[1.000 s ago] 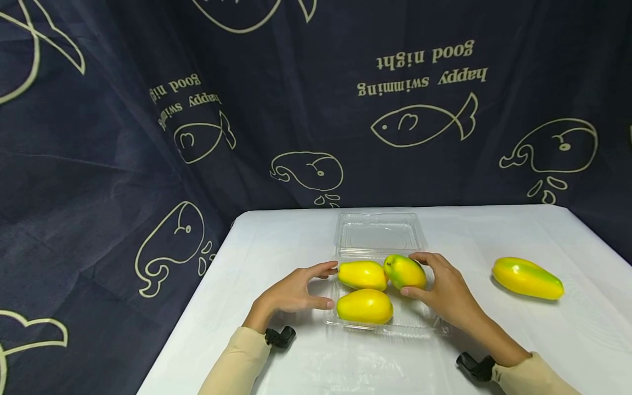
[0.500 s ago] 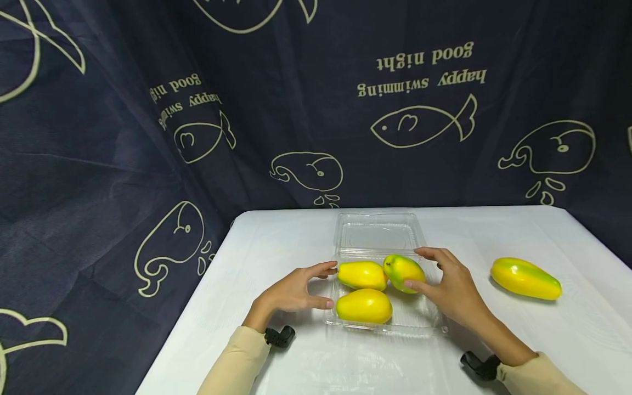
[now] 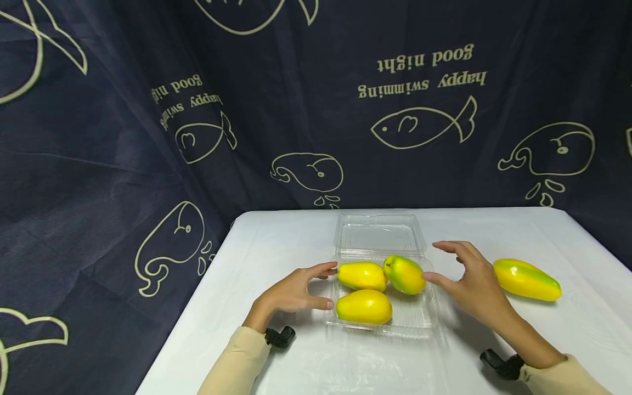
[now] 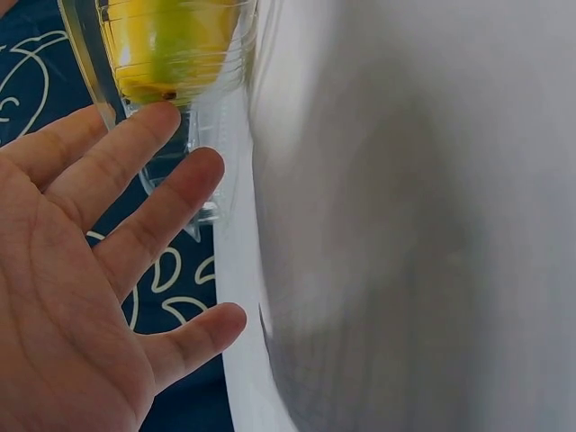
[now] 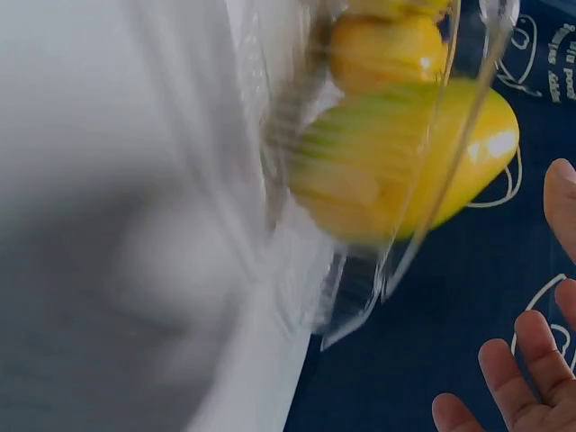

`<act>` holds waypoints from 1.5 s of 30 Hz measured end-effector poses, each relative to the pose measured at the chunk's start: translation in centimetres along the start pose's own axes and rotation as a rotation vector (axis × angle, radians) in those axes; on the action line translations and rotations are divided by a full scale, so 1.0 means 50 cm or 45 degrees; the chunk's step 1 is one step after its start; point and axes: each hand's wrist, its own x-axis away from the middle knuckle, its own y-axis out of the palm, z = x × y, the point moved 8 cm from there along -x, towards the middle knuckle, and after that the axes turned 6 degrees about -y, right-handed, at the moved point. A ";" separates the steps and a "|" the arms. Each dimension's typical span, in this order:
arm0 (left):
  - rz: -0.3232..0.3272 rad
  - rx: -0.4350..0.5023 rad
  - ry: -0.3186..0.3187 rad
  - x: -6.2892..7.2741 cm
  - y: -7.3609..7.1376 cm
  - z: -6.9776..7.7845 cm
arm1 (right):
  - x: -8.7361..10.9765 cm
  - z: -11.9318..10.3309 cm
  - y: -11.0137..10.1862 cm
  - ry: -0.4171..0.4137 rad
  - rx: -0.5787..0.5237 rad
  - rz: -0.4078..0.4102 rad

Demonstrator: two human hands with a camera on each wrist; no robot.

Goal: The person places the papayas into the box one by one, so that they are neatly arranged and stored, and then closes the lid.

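Note:
Three yellow-green papayas lie in the bottom half of a clear plastic clamshell box (image 3: 417, 321): a back-left papaya (image 3: 362, 275), a front papaya (image 3: 364, 306) and a greener back-right papaya (image 3: 405, 275). My left hand (image 3: 296, 291) is at the box's left side, fingers spread and thumb apart; in the left wrist view its fingertips come up to the clear wall, and whether they touch cannot be told. My right hand (image 3: 476, 282) holds nothing, its thumb and fingers spread just right of the greener papaya. The right wrist view shows a gap between fingers and fruit.
The box's lid (image 3: 379, 230) lies folded back behind it. Another, longer papaya (image 3: 526, 280) rests on the white tablecloth (image 3: 276, 236) to the right, beyond my right hand. A dark blue curtain (image 3: 316, 109) with fish drawings hangs behind and at left.
My right hand has let go of the greener papaya and drawn away to the right, its fingers spreading. The papaya stays in the box. My left hand has hardly moved.

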 end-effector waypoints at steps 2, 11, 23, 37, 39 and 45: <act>-0.002 0.003 0.000 0.001 0.001 0.000 | 0.002 0.005 -0.008 0.002 0.014 0.000; -0.002 0.016 0.002 0.001 0.000 0.001 | 0.008 0.043 -0.058 0.049 0.066 0.055; 0.001 0.014 0.001 -0.001 0.002 0.000 | 0.039 0.106 -0.122 0.070 0.124 0.155; -0.007 0.012 -0.006 -0.005 0.000 0.007 | 0.059 0.180 -0.183 0.215 0.228 0.110; -0.002 0.010 -0.009 -0.005 0.000 0.006 | 0.061 0.190 -0.185 0.214 0.230 0.092; 0.006 0.003 -0.016 -0.004 -0.002 0.001 | 0.062 0.219 -0.181 0.217 0.237 0.027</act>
